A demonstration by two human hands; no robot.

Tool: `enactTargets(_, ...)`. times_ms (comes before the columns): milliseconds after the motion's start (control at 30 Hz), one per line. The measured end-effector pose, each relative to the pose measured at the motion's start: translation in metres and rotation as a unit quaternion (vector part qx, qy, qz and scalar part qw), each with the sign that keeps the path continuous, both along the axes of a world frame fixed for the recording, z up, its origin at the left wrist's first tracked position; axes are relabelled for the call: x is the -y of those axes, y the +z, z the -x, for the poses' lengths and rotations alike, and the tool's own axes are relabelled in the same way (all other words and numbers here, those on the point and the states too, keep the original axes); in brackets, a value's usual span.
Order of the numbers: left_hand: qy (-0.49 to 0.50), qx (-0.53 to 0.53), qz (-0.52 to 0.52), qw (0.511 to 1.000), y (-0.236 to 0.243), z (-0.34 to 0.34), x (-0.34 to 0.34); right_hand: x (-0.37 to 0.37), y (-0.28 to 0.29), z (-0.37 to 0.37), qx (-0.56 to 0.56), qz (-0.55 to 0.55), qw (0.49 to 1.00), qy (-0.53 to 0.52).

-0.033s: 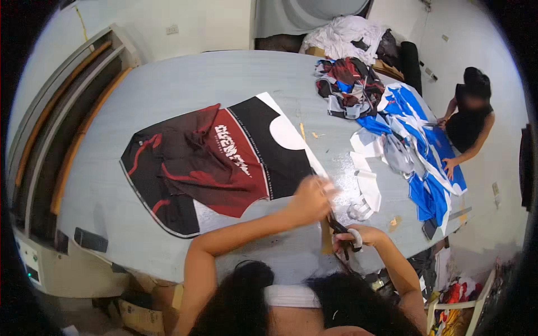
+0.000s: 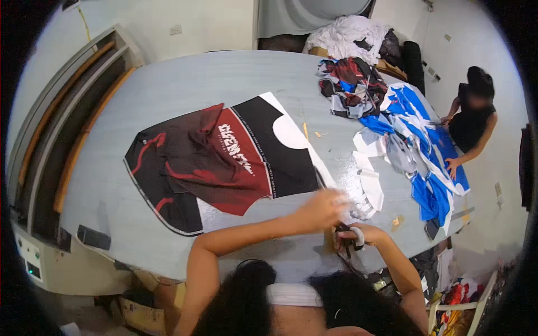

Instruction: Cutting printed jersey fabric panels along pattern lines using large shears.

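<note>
A black and dark-red printed jersey fabric panel (image 2: 246, 162) with a white border lies spread on the large grey table (image 2: 185, 73). My left hand (image 2: 320, 213) is over its near right corner, blurred, with the fingers curled in at the white edge strip (image 2: 327, 175). What exactly lies between these fingers is partly hidden. Close beside it on the right, my right hand (image 2: 368, 235) is closed round black-handled scissors (image 2: 346, 238), one loop of which looks wrapped in pale material. The blades are mostly hidden behind my left hand.
White fabric scraps (image 2: 368, 182) lie right of the panel. Beyond are a dark-red and grey fabric pile (image 2: 353, 92) and blue and white pieces (image 2: 428, 193). A co-worker (image 2: 473, 123) stands at the right edge, hands on blue fabric. A dark block (image 2: 94, 237) sits at the left edge.
My left hand has moved slightly right and toward me, over the scissors' blades. The whole view has shifted a little.
</note>
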State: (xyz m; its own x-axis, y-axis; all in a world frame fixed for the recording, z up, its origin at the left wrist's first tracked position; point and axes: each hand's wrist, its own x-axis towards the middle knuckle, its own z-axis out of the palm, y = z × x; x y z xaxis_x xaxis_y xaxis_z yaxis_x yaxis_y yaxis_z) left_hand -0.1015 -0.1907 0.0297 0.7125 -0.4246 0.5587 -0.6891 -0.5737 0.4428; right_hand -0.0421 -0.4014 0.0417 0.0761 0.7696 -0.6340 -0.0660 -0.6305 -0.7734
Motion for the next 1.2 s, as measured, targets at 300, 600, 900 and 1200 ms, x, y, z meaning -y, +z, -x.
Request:
enactTargets(300,-0.483,-0.456,0.116,0.739,0.005,0.064,0.060,0.008,-0.012,0.031,-0.151,-0.078,0.933,-0.318)
enactTargets(600,0.057,-0.177,0.202,0.962,0.000,-0.043,-0.053,-0.002,-0.006,0.061,-0.019,-0.106,0.958,-0.267)
enactTargets(900,0.262,-0.010,-0.112,0.958,-0.051,-0.056,-0.094,-0.031,0.020,0.068,0.159,0.021,0.956,-0.246)
enactTargets(1200,0.285,-0.014,-0.159,0.945,-0.054,-0.053,-0.091,-0.038,0.015,0.057,0.188,0.007,0.952,-0.243)
